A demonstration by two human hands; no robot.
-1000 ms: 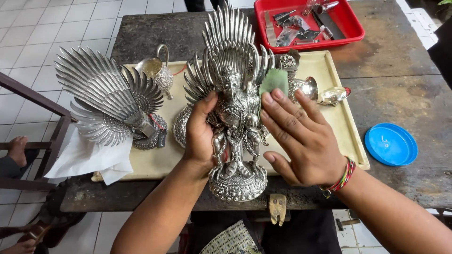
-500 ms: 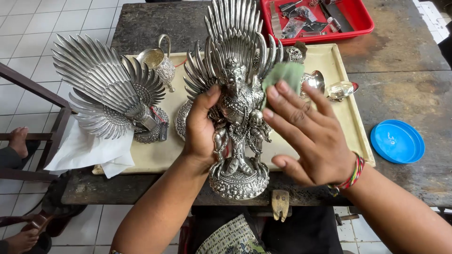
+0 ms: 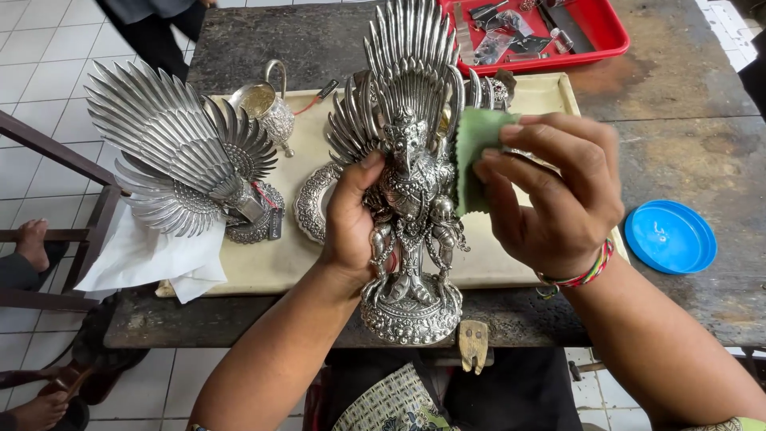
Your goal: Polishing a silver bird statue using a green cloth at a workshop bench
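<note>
A tall silver winged statue (image 3: 411, 172) stands upright at the table's near edge. My left hand (image 3: 351, 211) grips its body from the left, thumb up near the figure's head. My right hand (image 3: 550, 191) holds a small green cloth (image 3: 476, 156) pinched in its fingers, pressed against the statue's right wing. A coloured thread bracelet circles my right wrist.
A second silver feathered piece (image 3: 171, 152) lies on white paper at the left of a cream mat (image 3: 263, 259), with a silver jug (image 3: 267, 108) and round dish behind. A red tray (image 3: 610, 36) of tools sits at the back, a blue lid (image 3: 670, 237) to the right. Another person's feet show at far left.
My right hand has closed around the green cloth and brought it to the statue's right wing. The view has come closer to the statue; my left hand keeps its grip.
</note>
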